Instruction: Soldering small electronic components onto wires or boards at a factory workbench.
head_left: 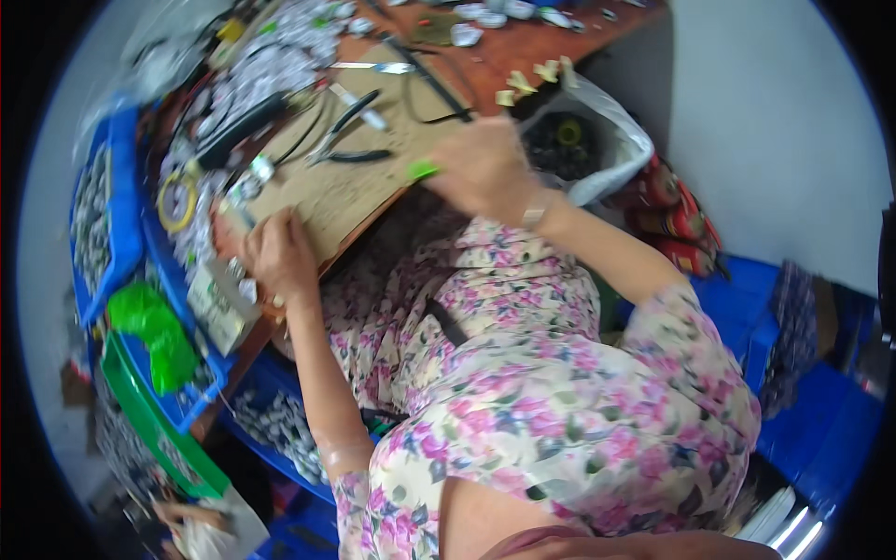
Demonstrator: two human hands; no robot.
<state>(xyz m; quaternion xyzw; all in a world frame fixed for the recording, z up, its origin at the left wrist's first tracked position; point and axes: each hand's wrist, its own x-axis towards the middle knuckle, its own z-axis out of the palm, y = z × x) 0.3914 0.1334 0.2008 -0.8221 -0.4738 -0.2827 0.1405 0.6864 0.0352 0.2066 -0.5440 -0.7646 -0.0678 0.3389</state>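
My right hand [487,171] is closed, slightly blurred, above the right edge of the cardboard sheet [359,201]. A small bright green piece [422,170] sticks out from its fingers; the rest of it is hidden. My left hand [282,257] rests at the near left edge of the cardboard, its fingers curled together; what they hold, if anything, is hidden. Between and beyond my hands lie pliers [362,156] with black handles, spread apart. A thick black handle [243,129] with a cable lies to their left, and a long dark rod [425,77] lies beyond them.
Many small white parts [271,70] cover the far left of the reddish table. A yellow tape ring [176,203] and a small box [222,303] stand left of my left hand. Blue bins [121,215] line the left side; a white bag [616,131] hangs open at the right.
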